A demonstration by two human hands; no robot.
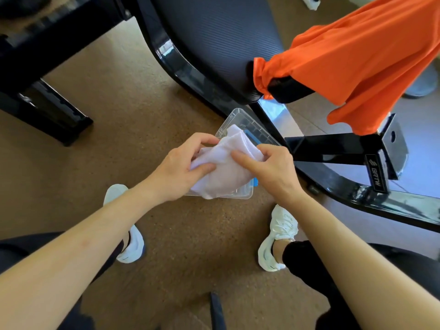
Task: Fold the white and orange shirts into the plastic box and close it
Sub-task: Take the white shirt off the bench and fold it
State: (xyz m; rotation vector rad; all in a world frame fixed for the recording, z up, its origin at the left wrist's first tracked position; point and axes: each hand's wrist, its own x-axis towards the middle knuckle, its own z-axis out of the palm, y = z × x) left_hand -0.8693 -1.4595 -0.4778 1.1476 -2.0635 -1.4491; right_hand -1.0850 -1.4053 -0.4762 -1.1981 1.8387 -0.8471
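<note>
From the head camera, both hands hold the white shirt (223, 172) in the middle of the picture. The shirt is bunched into a small bundle. The left hand (181, 167) grips its 9 o'clock side, thumb on top and fingers curled over the far edge. The right hand (269, 170) grips its 3 o'clock side the same way, with the thumb pressed on the cloth.

The bundle sits right over the clear box (240, 120) and hides most of it. The box lies on the brown floor (107, 139). A blue clip (252, 136) shows on the box just past the shirt.

The orange shirt (357, 67) is at 2 o'clock from the box, well apart from it. It hangs on a black bar (285, 89) of a big black machine.

Two white shoes stand on the floor, one (128, 244) at 7 o'clock from the box and one (278, 236) at 5 o'clock.
</note>
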